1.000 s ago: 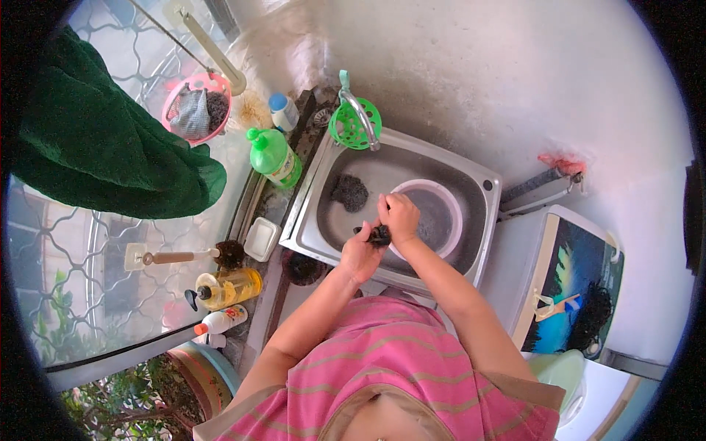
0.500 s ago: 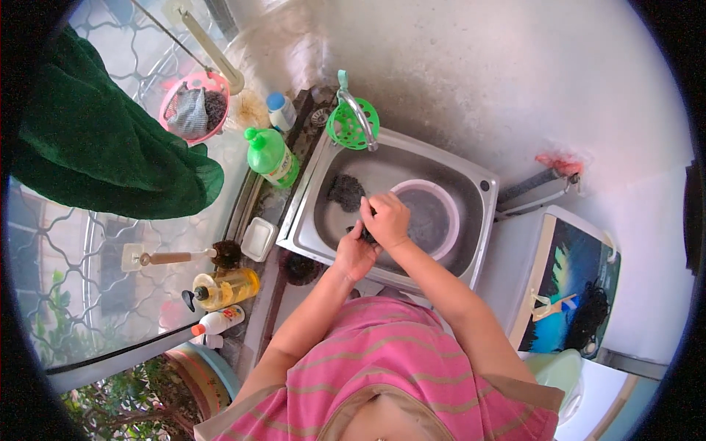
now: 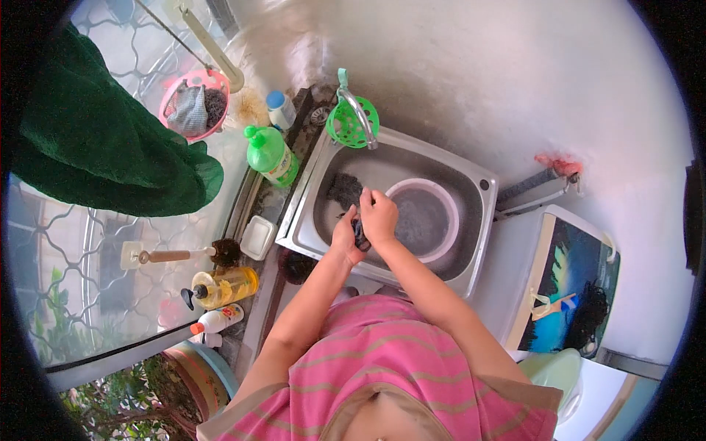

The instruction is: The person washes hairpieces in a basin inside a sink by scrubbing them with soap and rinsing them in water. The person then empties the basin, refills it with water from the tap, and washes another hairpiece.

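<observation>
Both my hands meet over the stainless steel sink (image 3: 426, 145), in front of the basin. Between them is a small dark piece of cloth (image 3: 360, 234), bunched up; its exact kind is hard to make out. My left hand (image 3: 343, 237) is closed around its lower side. My right hand (image 3: 380, 218) is closed into a fist against it from the right. Just beyond my fingers, another dark crumpled cloth (image 3: 343, 189) lies on the sink's left floor. A pale pink round basin (image 3: 454, 220) with cloudy water stands in the right part of the sink.
A curved faucet (image 3: 358, 114) carries a green perforated basket (image 3: 342, 132). Along the left ledge stand a green bottle (image 3: 273, 158), a white soap dish (image 3: 259, 237), a brush (image 3: 225, 253) and a yellow pump bottle (image 3: 232, 287). A dark green cloth (image 3: 110, 147) hangs upper left.
My hands have shifted slightly left and closer together. More of the dark cloth shows between them, hanging toward my left palm. The other cloth and the basin look unmoved.
</observation>
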